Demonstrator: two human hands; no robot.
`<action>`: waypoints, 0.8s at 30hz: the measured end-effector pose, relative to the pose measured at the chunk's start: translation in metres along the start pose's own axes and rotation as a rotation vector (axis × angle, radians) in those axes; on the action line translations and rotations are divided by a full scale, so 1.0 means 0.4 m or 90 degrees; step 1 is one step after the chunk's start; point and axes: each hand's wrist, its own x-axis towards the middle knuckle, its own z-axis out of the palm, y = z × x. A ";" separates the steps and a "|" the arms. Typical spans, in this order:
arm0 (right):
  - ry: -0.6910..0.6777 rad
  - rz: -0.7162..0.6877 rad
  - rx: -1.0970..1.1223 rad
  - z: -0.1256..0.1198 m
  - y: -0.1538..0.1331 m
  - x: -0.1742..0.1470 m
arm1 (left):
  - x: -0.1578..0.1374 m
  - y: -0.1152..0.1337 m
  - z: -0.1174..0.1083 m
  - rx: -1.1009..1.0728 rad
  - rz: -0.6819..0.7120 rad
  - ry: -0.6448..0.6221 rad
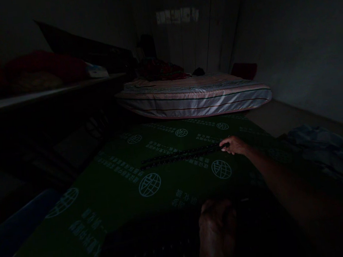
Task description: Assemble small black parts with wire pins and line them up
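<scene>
My right hand (233,145) is closed around the near ends of long thin black strips (180,155). The strips run side by side to the left, low over or on the green printed board (191,186), and small pale glints dot their length. My left hand (217,220) is at the bottom middle with its fingers curled in, over a black piece (152,250) with rows of small glints. Deep shadow hides its fingertips and whatever they may grip. The outline of the black piece is mostly lost in the dark.
Beyond the board lies a mattress with a striped cover (195,98). A shelf or table (51,93) with dark red cloth on it stands at the left. Crumpled bluish cloth (319,139) lies at the right. A blue shape (26,225) shows at the lower left.
</scene>
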 end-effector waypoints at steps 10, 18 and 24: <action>0.000 -0.004 0.013 -0.001 0.003 -0.001 | 0.000 -0.003 0.001 -0.005 -0.004 0.010; 0.000 -0.007 0.012 -0.001 0.003 -0.001 | 0.001 0.000 -0.001 -0.016 -0.008 0.013; -0.002 -0.006 0.015 0.000 0.001 0.000 | -0.001 0.000 0.002 -0.001 -0.002 0.008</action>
